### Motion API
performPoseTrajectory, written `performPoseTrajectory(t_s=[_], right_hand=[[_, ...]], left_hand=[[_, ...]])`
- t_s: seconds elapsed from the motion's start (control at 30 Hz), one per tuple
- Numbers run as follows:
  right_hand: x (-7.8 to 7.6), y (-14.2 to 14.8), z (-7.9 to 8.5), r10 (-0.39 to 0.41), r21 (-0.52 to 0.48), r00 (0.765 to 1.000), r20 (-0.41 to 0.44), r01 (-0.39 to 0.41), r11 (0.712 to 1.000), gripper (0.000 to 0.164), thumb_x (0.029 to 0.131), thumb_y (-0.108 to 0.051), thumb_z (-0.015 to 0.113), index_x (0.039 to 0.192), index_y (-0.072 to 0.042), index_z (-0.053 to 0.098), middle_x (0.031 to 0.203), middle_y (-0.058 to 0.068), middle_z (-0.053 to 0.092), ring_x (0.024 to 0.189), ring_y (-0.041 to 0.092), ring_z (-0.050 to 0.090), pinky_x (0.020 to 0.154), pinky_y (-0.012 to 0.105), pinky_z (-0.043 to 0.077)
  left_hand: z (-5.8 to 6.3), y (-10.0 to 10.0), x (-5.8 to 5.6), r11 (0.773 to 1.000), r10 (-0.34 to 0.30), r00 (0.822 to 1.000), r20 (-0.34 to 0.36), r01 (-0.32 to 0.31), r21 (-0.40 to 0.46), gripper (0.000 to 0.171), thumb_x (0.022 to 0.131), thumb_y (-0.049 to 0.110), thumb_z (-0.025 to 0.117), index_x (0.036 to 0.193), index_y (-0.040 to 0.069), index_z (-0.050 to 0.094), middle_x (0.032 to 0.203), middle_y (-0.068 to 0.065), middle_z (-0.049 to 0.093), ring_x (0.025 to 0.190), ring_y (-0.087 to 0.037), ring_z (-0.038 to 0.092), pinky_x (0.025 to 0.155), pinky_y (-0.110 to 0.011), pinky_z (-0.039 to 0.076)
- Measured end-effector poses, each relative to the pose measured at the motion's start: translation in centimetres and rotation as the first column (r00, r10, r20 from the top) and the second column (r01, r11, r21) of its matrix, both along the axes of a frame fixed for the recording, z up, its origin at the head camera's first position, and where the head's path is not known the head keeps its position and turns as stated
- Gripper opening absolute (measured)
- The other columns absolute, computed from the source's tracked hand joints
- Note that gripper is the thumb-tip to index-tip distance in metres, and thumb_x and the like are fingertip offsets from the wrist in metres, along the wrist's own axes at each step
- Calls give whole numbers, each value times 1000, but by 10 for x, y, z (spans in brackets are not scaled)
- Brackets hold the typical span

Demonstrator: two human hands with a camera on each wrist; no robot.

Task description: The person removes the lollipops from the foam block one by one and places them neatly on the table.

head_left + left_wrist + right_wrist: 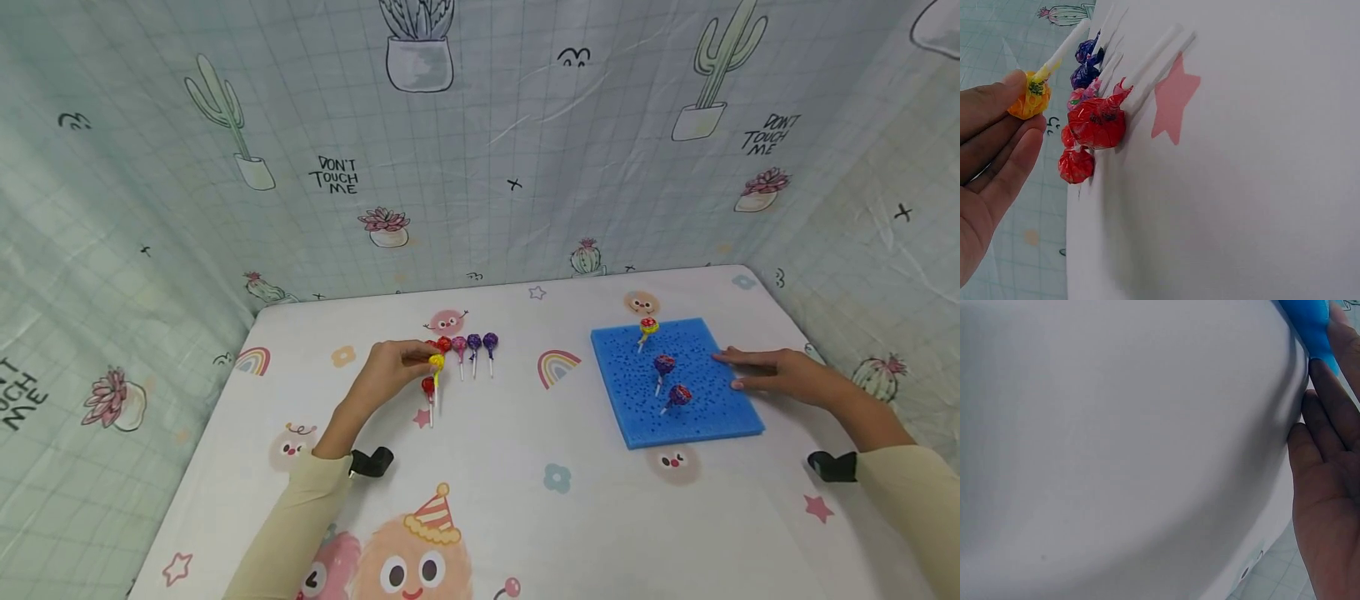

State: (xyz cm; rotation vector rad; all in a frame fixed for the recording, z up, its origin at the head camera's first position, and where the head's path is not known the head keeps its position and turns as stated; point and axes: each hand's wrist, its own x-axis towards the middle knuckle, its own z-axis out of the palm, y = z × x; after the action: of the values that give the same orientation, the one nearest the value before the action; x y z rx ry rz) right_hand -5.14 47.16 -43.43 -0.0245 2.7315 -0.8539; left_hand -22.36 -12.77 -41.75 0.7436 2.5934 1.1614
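Observation:
My left hand (390,371) pinches a yellow-wrapped lollipop (1030,100) by its head between thumb and fingers, the white stick pointing away. Just below it a red lollipop (1097,123) lies on the table. Beside the hand runs a row of lollipops: red (445,343), pink (460,343) and purple (491,340). My right hand (787,375) touches the right edge of a blue foam board (630,417) with its fingers extended. Three lollipops stand in the board: a yellow-and-red one (648,326) at the back, a purple one (664,364) and a purple-and-red one (679,395) tilted nearer the front.
The board lies flat on the right half of a white table (510,450) printed with cartoon faces, stars and rainbows. A cactus-print curtain (480,167) rises behind the table and at both sides.

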Motion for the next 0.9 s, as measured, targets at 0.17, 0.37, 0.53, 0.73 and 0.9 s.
performPoseTrajectory(t_s=[0.17,0.37,0.53,0.73,0.9], right_hand=[[0,1,-4,-2,5,1000,5,2,1000,60,94,-36,73,146,-11,55,153,31,39,137,62,33,101,78,31],[0,3,-6,-13,-2,1000,3,13,1000,61,94,-37,73,147,-13,55,153,30,38,138,62,31,101,79,30],[0,3,-6,-15,-2,1000,22,15,1000,63,94,-40,73,147,-13,54,154,30,37,138,62,30,101,80,28],[0,1,-4,-12,-6,1000,8,12,1000,61,94,-37,73,147,-13,55,154,31,37,138,63,30,101,79,29],[0,-2,-4,-15,4,1000,16,15,1000,61,95,-36,73,147,-11,54,154,32,36,138,62,31,101,79,30]], left_hand=[[-8,0,2,1000,9,999,35,-8,-12,24,89,12,80,112,6,76,105,-8,75,93,-21,72,86,-36,60],[-14,3,6,1000,2,999,54,-2,-4,22,87,9,81,107,3,75,103,-10,73,90,-20,70,82,-32,60],[-13,4,7,1000,-24,999,41,25,-12,21,87,8,81,106,2,75,101,-9,73,89,-20,70,81,-32,60],[-14,4,5,999,-50,999,-1,50,-18,24,88,7,79,112,2,76,108,-10,73,97,-24,70,88,-38,59],[-19,4,3,997,-65,998,-9,64,-39,21,89,9,79,109,4,77,106,-10,74,96,-24,69,87,-38,59]])
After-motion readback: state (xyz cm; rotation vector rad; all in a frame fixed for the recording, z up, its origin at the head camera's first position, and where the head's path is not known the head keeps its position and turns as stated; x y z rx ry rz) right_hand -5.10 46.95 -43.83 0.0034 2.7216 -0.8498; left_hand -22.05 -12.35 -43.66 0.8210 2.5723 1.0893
